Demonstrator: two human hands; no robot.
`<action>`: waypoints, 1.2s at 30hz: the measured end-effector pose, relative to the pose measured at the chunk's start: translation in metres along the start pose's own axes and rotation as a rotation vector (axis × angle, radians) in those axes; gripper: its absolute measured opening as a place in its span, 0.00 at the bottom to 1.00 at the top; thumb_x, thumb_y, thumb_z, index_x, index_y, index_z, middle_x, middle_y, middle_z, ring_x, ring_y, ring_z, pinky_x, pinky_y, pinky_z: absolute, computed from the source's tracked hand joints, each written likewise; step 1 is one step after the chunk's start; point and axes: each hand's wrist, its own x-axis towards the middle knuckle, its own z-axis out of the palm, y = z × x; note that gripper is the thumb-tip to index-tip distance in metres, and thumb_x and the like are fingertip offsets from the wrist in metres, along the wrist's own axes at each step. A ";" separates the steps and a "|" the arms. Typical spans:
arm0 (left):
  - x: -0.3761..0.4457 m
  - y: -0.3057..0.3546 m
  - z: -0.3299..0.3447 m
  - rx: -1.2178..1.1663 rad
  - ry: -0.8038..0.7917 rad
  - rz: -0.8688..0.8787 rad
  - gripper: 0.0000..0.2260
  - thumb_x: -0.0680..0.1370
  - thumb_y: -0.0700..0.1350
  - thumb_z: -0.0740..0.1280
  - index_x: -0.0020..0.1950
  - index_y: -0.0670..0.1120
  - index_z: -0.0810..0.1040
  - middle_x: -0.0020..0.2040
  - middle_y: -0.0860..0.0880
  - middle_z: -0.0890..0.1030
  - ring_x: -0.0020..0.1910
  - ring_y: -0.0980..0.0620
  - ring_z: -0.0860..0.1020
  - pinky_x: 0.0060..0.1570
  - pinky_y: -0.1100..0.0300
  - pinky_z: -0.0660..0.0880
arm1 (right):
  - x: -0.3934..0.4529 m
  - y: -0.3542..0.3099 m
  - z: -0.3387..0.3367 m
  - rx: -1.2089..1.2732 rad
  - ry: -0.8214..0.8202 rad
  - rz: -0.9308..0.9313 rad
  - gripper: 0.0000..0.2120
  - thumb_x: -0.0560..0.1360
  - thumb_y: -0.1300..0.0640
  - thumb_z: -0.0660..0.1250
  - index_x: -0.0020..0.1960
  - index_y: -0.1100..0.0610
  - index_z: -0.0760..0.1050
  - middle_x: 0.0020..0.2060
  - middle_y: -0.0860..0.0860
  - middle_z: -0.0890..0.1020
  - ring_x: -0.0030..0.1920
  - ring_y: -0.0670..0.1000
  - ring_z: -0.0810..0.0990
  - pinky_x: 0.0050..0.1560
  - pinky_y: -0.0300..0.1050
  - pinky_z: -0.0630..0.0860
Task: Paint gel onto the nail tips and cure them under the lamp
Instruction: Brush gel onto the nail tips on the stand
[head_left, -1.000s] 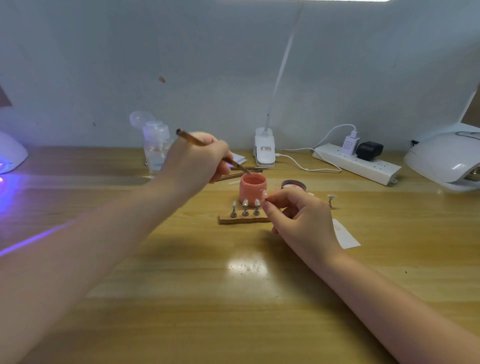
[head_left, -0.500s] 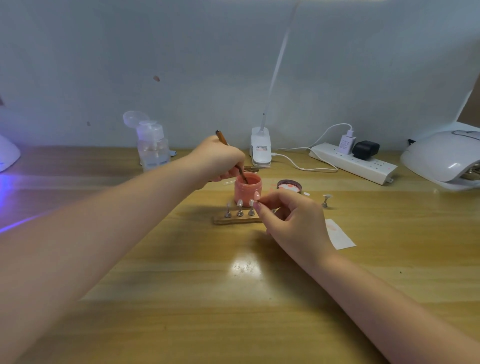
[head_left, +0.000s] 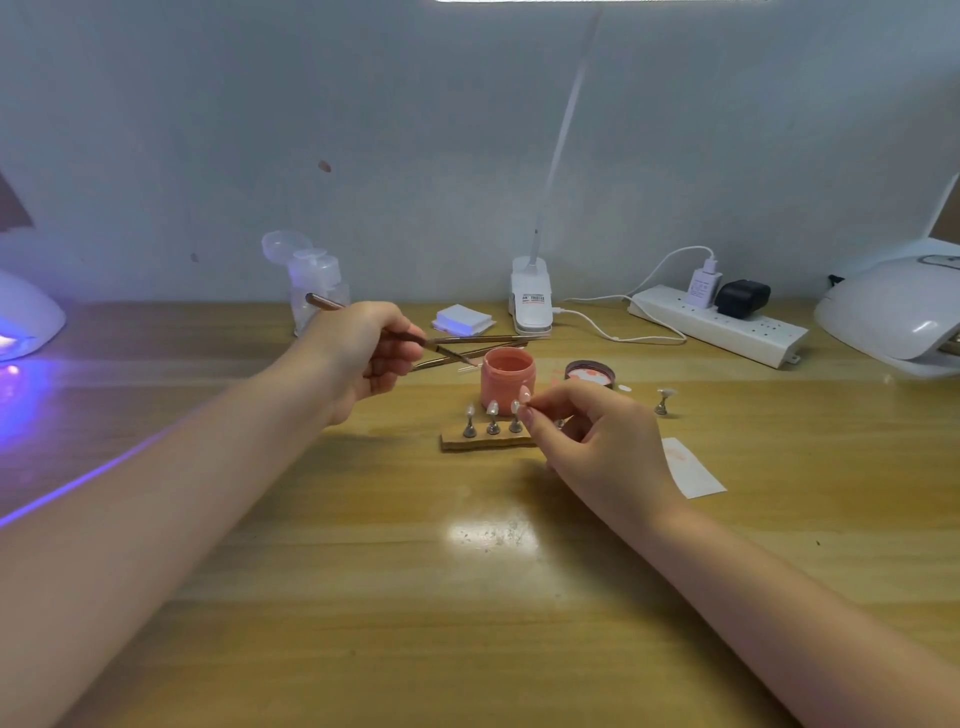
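An open pink gel jar (head_left: 507, 384) stands mid-table. In front of it a wooden base (head_left: 488, 441) carries three metal stands topped with nail tips (head_left: 492, 408). My left hand (head_left: 363, 353) grips a thin brown brush (head_left: 395, 333), its tip just left of the jar's rim. My right hand (head_left: 597, 441) pinches a nail tip (head_left: 524, 395) on its stand at the base's right end. A single stand with a tip (head_left: 663, 401) is off to the right. A lit curing lamp (head_left: 26, 322) glows violet at the far left.
The jar's lid (head_left: 590, 372) lies right of the jar. More brushes (head_left: 478, 344) lie behind it. At the back are a clear pump bottle (head_left: 315, 280), white pads (head_left: 463, 318), a clip lamp (head_left: 531, 301), a power strip (head_left: 722, 327) and a white device (head_left: 893, 312). A paper slip (head_left: 691, 467) lies at right.
My left hand dipped the brush into the pink jar, then drew it back out to the left. My right hand has stayed pinched at the right end of the base.
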 end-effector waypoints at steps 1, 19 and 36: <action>-0.003 -0.001 -0.001 -0.051 -0.005 0.015 0.09 0.77 0.41 0.63 0.39 0.43 0.80 0.27 0.50 0.79 0.28 0.55 0.75 0.26 0.67 0.71 | 0.000 0.000 0.000 -0.001 0.004 0.002 0.01 0.73 0.59 0.72 0.42 0.55 0.82 0.33 0.45 0.82 0.30 0.50 0.78 0.35 0.47 0.75; -0.080 -0.061 0.007 0.476 -0.126 0.941 0.07 0.75 0.43 0.66 0.51 0.47 0.81 0.43 0.52 0.83 0.45 0.56 0.80 0.46 0.67 0.74 | 0.001 -0.002 -0.001 0.015 0.022 0.012 0.02 0.73 0.59 0.72 0.44 0.53 0.83 0.35 0.45 0.83 0.31 0.51 0.80 0.37 0.53 0.78; -0.082 -0.070 0.006 0.376 -0.085 0.911 0.07 0.76 0.49 0.64 0.51 0.52 0.79 0.43 0.55 0.83 0.46 0.55 0.80 0.45 0.71 0.73 | 0.001 0.000 -0.001 -0.008 0.011 0.011 0.03 0.73 0.58 0.72 0.46 0.54 0.83 0.36 0.47 0.83 0.32 0.50 0.80 0.37 0.54 0.78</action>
